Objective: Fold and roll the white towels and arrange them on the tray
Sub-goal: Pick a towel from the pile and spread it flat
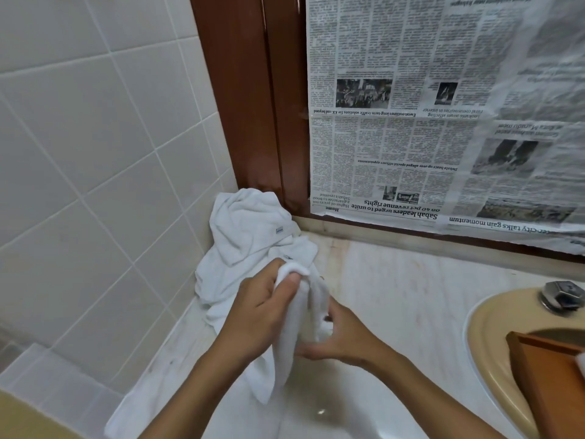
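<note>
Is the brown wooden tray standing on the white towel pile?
No, the brown wooden tray sits at the beige sink, apart from the towels.

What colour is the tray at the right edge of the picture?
The tray is orange-brown, like wood; the head view shows it best.

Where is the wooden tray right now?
Head view, far lower right: the wooden tray sits over the beige sink, just below the tap.
</note>
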A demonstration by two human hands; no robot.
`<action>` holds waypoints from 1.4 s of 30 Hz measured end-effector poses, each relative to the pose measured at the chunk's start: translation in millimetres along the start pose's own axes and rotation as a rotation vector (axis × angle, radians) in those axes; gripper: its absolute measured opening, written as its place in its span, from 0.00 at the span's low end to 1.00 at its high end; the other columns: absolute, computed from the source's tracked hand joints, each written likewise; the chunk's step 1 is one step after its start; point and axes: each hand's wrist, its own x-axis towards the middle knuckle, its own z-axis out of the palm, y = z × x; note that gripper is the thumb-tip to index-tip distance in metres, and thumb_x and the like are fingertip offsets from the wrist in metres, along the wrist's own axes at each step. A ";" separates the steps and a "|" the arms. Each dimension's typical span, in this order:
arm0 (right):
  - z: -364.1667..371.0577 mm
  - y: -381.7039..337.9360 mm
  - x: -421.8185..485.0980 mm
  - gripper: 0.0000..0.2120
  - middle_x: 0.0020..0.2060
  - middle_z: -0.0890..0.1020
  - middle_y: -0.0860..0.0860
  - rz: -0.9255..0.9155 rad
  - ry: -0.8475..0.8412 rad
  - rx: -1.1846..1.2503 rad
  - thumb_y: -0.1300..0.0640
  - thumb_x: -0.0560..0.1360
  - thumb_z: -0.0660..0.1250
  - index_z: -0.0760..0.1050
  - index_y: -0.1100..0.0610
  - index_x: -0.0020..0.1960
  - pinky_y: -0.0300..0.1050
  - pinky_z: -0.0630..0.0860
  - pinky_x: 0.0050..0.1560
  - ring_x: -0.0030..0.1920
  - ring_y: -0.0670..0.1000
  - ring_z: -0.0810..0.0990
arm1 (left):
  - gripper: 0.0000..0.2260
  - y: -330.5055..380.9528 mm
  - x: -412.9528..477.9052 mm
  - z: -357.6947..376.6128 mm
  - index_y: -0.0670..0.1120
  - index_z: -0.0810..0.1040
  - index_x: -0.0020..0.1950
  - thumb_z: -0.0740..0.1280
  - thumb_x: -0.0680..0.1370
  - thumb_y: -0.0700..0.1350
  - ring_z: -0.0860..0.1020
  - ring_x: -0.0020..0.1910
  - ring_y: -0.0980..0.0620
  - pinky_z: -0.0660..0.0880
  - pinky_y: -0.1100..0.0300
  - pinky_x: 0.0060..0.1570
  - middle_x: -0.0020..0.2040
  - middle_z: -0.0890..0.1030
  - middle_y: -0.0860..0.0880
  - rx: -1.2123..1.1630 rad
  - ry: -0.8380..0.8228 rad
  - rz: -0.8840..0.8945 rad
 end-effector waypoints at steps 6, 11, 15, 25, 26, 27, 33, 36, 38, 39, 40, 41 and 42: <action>-7.1 20.4 -5.8 0.04 0.32 0.76 0.47 0.180 0.115 0.056 0.60 0.66 0.63 0.75 0.59 0.35 0.46 0.69 0.42 0.36 0.47 0.73 | 0.18 20.2 7.9 -15.8 0.48 0.78 0.43 0.59 0.72 0.61 0.73 0.35 0.59 0.68 0.66 0.37 0.34 0.75 0.57 -0.059 0.014 0.091; -46.0 -14.6 -41.3 0.09 0.31 0.67 0.55 0.281 -0.045 0.040 0.53 0.61 0.62 0.66 0.59 0.31 0.45 0.60 0.35 0.33 0.53 0.67 | 0.11 9.0 14.9 -28.2 0.43 0.79 0.44 0.65 0.79 0.49 0.76 0.42 0.52 0.71 0.57 0.44 0.39 0.79 0.50 -0.231 0.111 -0.198; -83.7 -44.3 -72.9 0.22 0.37 0.76 0.60 0.260 -0.171 0.536 0.59 0.52 0.69 0.76 0.67 0.44 0.45 0.71 0.36 0.37 0.57 0.76 | 0.10 0.8 26.8 -23.5 0.47 0.84 0.49 0.64 0.81 0.47 0.83 0.48 0.51 0.77 0.55 0.52 0.46 0.86 0.50 -0.500 0.059 -0.499; -86.8 57.7 -114.7 0.24 0.50 0.84 0.58 0.626 0.131 0.389 0.49 0.66 0.77 0.79 0.63 0.55 0.50 0.77 0.51 0.49 0.57 0.84 | 0.12 -83.8 -8.3 47.8 0.37 0.80 0.59 0.69 0.77 0.39 0.82 0.54 0.41 0.79 0.52 0.50 0.54 0.84 0.39 -0.536 -0.314 -0.791; -86.1 65.1 -125.3 0.21 0.50 0.84 0.56 0.615 0.085 0.274 0.49 0.70 0.75 0.79 0.63 0.55 0.49 0.75 0.52 0.50 0.55 0.84 | 0.15 -91.7 -15.8 48.1 0.38 0.80 0.60 0.71 0.75 0.41 0.82 0.54 0.42 0.79 0.51 0.51 0.55 0.84 0.40 -0.514 -0.352 -0.786; -87.3 67.1 -134.8 0.19 0.46 0.84 0.53 0.601 0.028 0.160 0.49 0.73 0.72 0.79 0.64 0.53 0.47 0.73 0.49 0.46 0.51 0.82 | 0.17 -100.0 -20.3 45.1 0.39 0.80 0.60 0.73 0.73 0.43 0.82 0.55 0.42 0.78 0.51 0.52 0.54 0.84 0.41 -0.464 -0.390 -0.786; -131.9 41.6 -149.9 0.08 0.34 0.78 0.46 0.594 -0.345 -0.212 0.57 0.76 0.68 0.78 0.54 0.38 0.39 0.70 0.39 0.36 0.43 0.75 | 0.25 -109.8 9.8 23.3 0.37 0.82 0.52 0.75 0.67 0.56 0.68 0.43 0.46 0.61 0.51 0.44 0.44 0.77 0.44 -0.080 -0.712 -0.710; -163.8 37.0 -132.8 0.06 0.34 0.82 0.43 0.572 -0.204 -0.244 0.58 0.74 0.72 0.82 0.53 0.38 0.39 0.73 0.40 0.37 0.41 0.78 | 0.26 -91.6 51.9 32.4 0.32 0.78 0.46 0.74 0.68 0.57 0.69 0.40 0.47 0.63 0.53 0.42 0.40 0.75 0.44 -0.020 -0.675 -0.582; -175.4 50.6 -111.7 0.06 0.33 0.81 0.47 0.535 0.111 -0.319 0.59 0.75 0.72 0.82 0.60 0.40 0.40 0.71 0.38 0.36 0.44 0.77 | 0.19 -75.7 75.3 51.0 0.36 0.79 0.44 0.71 0.73 0.53 0.69 0.38 0.47 0.66 0.54 0.41 0.36 0.76 0.45 -0.092 -0.533 -0.524; -177.0 61.8 -100.5 0.07 0.34 0.79 0.50 0.523 0.299 -0.370 0.59 0.75 0.71 0.81 0.61 0.40 0.42 0.69 0.36 0.37 0.48 0.76 | 0.12 -68.5 83.2 64.4 0.40 0.79 0.43 0.68 0.77 0.49 0.69 0.37 0.48 0.66 0.57 0.39 0.34 0.76 0.47 -0.130 -0.432 -0.498; -173.4 72.7 -92.0 0.06 0.36 0.79 0.51 0.528 0.472 -0.436 0.58 0.75 0.70 0.81 0.59 0.41 0.43 0.70 0.38 0.42 0.51 0.76 | 0.07 -65.4 88.5 79.6 0.44 0.80 0.46 0.65 0.80 0.46 0.71 0.37 0.50 0.67 0.59 0.38 0.35 0.77 0.51 -0.144 -0.332 -0.462; -164.8 82.1 -86.0 0.03 0.42 0.80 0.52 0.542 0.592 -0.513 0.56 0.76 0.69 0.81 0.54 0.46 0.45 0.72 0.44 0.49 0.54 0.76 | 0.06 -61.7 91.1 94.5 0.47 0.79 0.53 0.63 0.81 0.44 0.74 0.42 0.50 0.69 0.60 0.41 0.41 0.79 0.52 -0.124 -0.258 -0.431; -152.4 90.9 -83.0 0.08 0.51 0.80 0.52 0.585 0.652 -0.596 0.54 0.76 0.69 0.81 0.51 0.54 0.47 0.73 0.53 0.57 0.57 0.74 | 0.09 -63.1 89.8 108.5 0.49 0.76 0.60 0.63 0.81 0.45 0.76 0.48 0.51 0.70 0.59 0.46 0.49 0.79 0.53 -0.084 -0.222 -0.405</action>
